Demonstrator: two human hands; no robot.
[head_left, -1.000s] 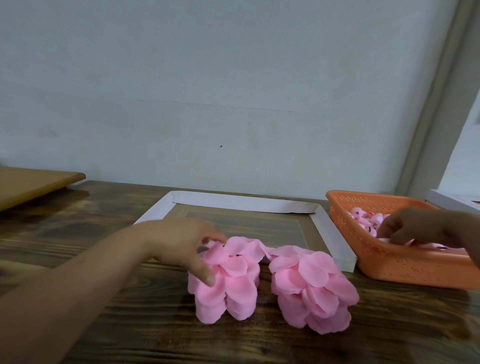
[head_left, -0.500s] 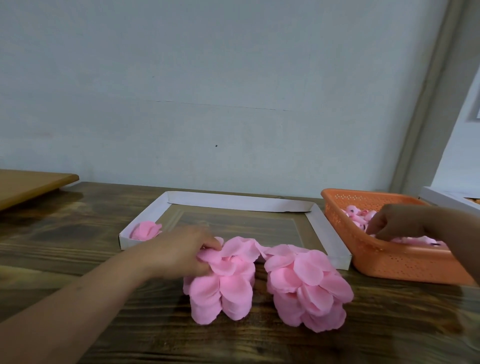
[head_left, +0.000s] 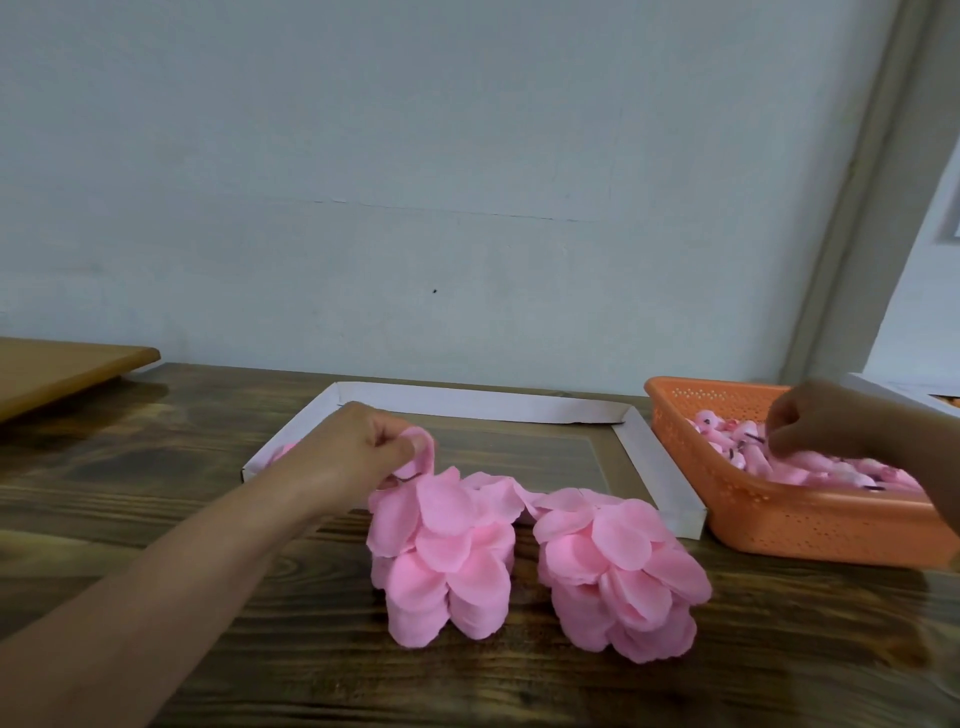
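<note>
Head view: left hand (head_left: 358, 449) grip pinches top petal (head_left: 423, 451) of left petal bunch (head_left: 447, 561), mid-frame on worktop (head_left: 260, 654); keep pinch light, no tugging; right hand (head_left: 821, 421) digs in orange basket (head_left: 779, 525) at right, grip unclear, so pick 1 petal only.

The left petal bunch (head_left: 441, 561) and right petal bunch (head_left: 618, 577) are standing close together, leaving only a narrow gap. Just behind them, the white tray (head_left: 467, 402) is walling off the way, and the orange basket (head_left: 805, 530) is crowding the right. The table (head_left: 130, 457) is lying open in front and to the left.
</note>
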